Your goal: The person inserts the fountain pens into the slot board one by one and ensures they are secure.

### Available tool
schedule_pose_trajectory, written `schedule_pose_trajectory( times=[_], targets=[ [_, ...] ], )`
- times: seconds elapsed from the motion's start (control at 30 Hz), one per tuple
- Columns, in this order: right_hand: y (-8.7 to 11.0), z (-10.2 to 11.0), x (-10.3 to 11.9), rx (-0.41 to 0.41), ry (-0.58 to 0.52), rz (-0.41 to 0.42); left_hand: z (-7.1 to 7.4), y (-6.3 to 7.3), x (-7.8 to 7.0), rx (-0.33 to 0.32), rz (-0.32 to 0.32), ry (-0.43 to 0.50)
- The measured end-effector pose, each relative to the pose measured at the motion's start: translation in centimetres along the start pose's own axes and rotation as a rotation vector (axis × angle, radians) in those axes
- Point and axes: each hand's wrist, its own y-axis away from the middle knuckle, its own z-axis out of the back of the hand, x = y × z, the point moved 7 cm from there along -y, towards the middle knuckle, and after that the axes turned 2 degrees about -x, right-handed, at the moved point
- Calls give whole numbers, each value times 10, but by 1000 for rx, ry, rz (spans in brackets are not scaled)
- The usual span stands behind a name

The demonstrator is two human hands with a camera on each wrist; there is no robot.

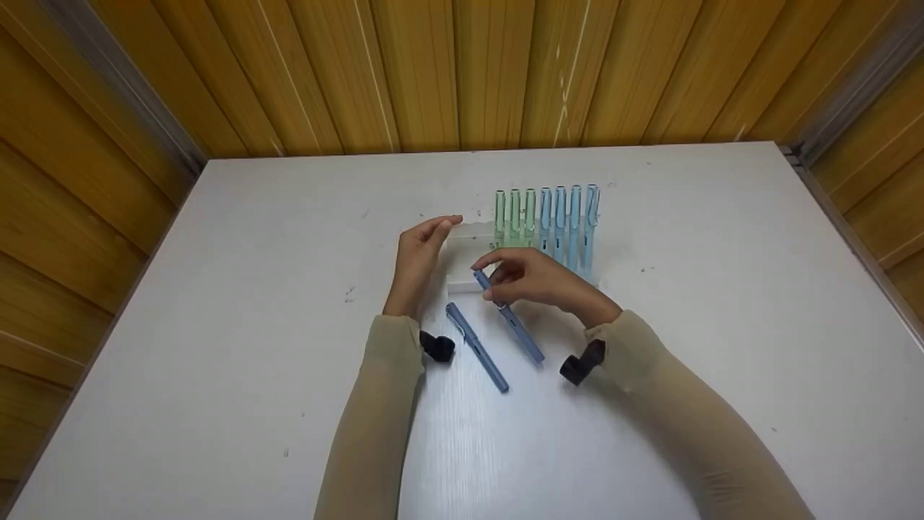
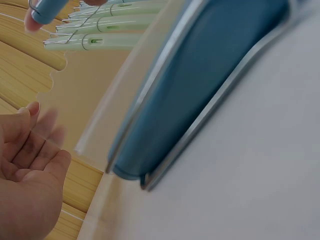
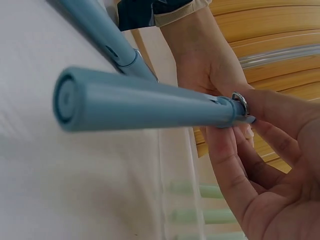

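In the head view my right hand [image 1: 541, 282] pinches a capped dark-blue pen [image 1: 523, 336] near its cap, the barrel slanting down toward me. A matching pen [image 1: 482, 354] lies on the table between my forearms, its clip toward the rack. Behind both stands a clear pen rack [image 1: 464, 287], its left part without pens. My left hand [image 1: 417, 256] holds the rack's left edge, fingers reaching behind the panel. Green pens [image 1: 515, 209] and light-blue pens [image 1: 560, 209] stand upright in the rack; my right hand hides some of their lower parts.
The white table [image 1: 253, 289] carries scattered dark marks. Ribbed wood-look walls [image 1: 462, 72] close off the back and both sides. Black wrist cameras [image 1: 438, 348] sit on both sleeves, close to the loose pen.
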Motion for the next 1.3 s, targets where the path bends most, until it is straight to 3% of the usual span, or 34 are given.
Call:
schedule_pose_trajectory(
  times=[0.27, 0.57, 1.07, 1.3],
  targets=[
    [-1, 10, 9, -45, 3, 11, 0, 0, 1, 7, 14, 5],
    [-1, 22, 20, -179, -19, -3, 0, 0, 2, 16, 8, 33],
    [-1, 40, 36, -430, -92, 155, -1, -1, 3, 15, 10, 5],
    [-2, 45, 38, -511, -105, 200, 0, -1, 3, 7, 1, 1]
  ],
)
